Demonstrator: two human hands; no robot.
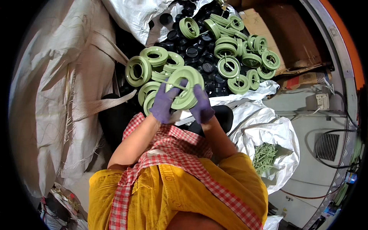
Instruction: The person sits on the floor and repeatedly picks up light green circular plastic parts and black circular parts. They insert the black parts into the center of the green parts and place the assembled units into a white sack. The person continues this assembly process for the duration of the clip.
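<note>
So, nearest the camera a yellow shirt (172,184) is worn under a red-and-white checked apron (153,157). Beyond that, a pale green ring (194,76) is held up in front of the body, above the work area, by both purple-gloved hands.

Its left side is grasped by the left hand (164,104), with fingers curled in at the centre opening. The right edge is clasped by the right hand (202,106), thumb on the near face; the other fingertips are mostly hidden, so their exact placement can't be told.

The ring's face is tipped up toward the camera. It's round, but its outline is seen slightly stretched, with the longer axis leaning from upper right to lower left. A thin rod (172,85) is pointed out to the left across the face.

Off to the right, cut green sticks (264,157) are held in a white bag (285,134). Just past the left hand, more rings (138,71) are piled, tilted all sorts of ways. Farther out, black caps (191,51) are heaped, with another bunch of green rings (226,50) strewn on top, next to some brown cardboard (260,34).
</note>
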